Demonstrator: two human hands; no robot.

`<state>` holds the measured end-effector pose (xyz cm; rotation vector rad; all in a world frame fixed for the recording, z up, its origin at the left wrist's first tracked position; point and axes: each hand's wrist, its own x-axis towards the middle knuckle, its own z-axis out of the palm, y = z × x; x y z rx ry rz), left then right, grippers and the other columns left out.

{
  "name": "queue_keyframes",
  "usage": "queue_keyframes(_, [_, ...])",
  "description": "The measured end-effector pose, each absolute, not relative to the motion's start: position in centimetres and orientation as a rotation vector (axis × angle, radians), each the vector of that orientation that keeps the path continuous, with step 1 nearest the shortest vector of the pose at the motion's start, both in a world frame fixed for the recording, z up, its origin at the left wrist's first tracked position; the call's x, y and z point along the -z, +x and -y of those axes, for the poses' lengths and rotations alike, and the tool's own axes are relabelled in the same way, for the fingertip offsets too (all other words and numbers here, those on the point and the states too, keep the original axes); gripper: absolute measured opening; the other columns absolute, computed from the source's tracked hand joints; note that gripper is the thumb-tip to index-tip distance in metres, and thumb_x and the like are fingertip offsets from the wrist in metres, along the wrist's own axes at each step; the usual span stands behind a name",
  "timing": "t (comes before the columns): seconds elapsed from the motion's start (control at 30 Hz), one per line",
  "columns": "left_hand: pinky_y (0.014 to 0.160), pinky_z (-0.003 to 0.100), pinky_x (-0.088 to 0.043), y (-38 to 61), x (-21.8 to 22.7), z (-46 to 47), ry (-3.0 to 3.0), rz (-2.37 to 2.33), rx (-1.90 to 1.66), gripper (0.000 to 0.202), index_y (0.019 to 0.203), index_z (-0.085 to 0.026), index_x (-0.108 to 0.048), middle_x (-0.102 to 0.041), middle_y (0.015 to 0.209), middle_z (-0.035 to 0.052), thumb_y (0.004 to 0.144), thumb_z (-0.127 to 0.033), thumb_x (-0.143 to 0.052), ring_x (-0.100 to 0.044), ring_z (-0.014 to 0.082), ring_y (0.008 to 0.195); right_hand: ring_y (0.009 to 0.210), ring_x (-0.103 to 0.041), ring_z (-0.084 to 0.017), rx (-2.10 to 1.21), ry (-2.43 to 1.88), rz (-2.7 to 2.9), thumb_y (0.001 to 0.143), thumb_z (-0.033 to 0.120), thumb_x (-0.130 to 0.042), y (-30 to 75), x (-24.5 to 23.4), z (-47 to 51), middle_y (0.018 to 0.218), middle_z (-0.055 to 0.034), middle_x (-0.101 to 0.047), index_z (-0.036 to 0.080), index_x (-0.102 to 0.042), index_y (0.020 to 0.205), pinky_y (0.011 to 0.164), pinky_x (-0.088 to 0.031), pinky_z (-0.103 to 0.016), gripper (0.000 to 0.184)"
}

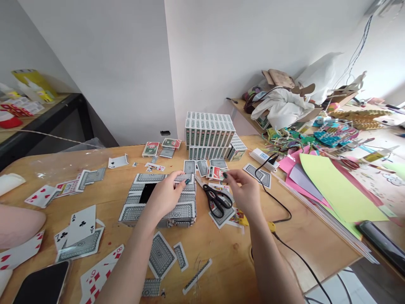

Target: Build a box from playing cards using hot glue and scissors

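Note:
A box (174, 211) covered in grey-patterned playing cards lies on the table, with a dark rectangular opening in its top. My left hand (167, 194) is over its right half, thumb and fingers closed at the far right part of the top. To the right, my right hand (245, 190) hovers with thumb and fingertips pinched together; whatever is between them is too small to make out. Just left of those fingertips is a red-and-green card pack (215, 172). Black-handled scissors (217, 199) lie between my hands on loose cards, their blades pointing at the box.
Stacked card packs (209, 131) stand at the back. A black cable (278, 202) runs from a white power strip (264, 159) past a yellow tool (243, 218), partly hidden. Loose cards (82, 223) and a phone (42, 283) lie left; coloured paper (335, 185) lies right. Another person's arm (19, 226) enters at left.

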<state>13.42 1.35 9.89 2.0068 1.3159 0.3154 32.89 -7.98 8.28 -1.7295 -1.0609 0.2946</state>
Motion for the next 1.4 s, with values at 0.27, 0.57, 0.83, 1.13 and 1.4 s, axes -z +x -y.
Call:
queue_keyframes(0.27, [0.056,0.025,-0.038,13.5,-10.0,-1.2,2.007,-1.312,-0.329,0.038,0.116,-0.025,-0.052,-0.066,0.074,0.0012,0.082,-0.038,-0.041,-0.056,0.0166,0.057,0.091,-0.061,-0.02,-0.427,-1.716,1.346,0.083,0.02,-0.041,29.5,-7.3,8.0,0.096,-0.0078,-0.067,0.018,-0.065,0.095,0.083,-0.047,-0.033,0.027])
queue_keyframes(0.57, [0.053,0.025,-0.036,13.3,-9.5,-1.4,1.988,-1.294,-0.338,0.038,0.117,-0.027,-0.05,-0.064,0.068,-0.0012,0.082,-0.039,-0.042,-0.053,0.0152,0.052,0.072,-0.062,-0.02,-0.417,-1.862,1.398,0.08,0.019,-0.046,27.0,-6.1,6.2,0.083,-0.0074,-0.069,0.018,-0.069,0.096,0.069,-0.048,-0.032,0.028])
queue_keyframes(0.83, [0.053,0.025,-0.036,13.3,-9.8,-1.4,1.991,-1.29,-0.33,0.037,0.115,-0.026,-0.052,-0.064,0.069,-0.0009,0.082,-0.038,-0.042,-0.052,0.0147,0.051,0.042,-0.046,-0.008,-0.614,-1.518,0.82,0.073,0.04,-0.06,32.6,-8.5,7.2,0.059,-0.0026,-0.065,0.014,-0.068,0.07,0.042,-0.035,-0.021,0.027])
queue_keyframes(1.13, [0.049,0.024,-0.033,13.3,-9.9,-1.3,1.984,-1.296,-0.319,0.037,0.116,-0.027,-0.051,-0.063,0.066,-0.0016,0.082,-0.039,-0.041,-0.047,0.0133,0.045,0.088,-0.065,-0.02,-0.41,-1.484,0.789,0.079,0.034,-0.051,33.6,-7.7,8.1,0.092,-0.0105,-0.07,0.014,-0.063,0.099,0.082,-0.048,-0.037,0.031])
queue_keyframes(1.4, [0.052,0.025,-0.036,13.3,-9.3,-1.4,1.977,-1.26,-0.356,0.036,0.115,-0.027,-0.051,-0.065,0.07,-0.0004,0.083,-0.039,-0.04,-0.054,0.0157,0.053,0.123,-0.044,-0.018,-0.671,-1.504,1.345,0.078,0.01,-0.039,26.3,-6.4,7.5,0.13,-0.0134,-0.05,0.011,-0.029,0.138,0.103,-0.034,-0.037,0.061])
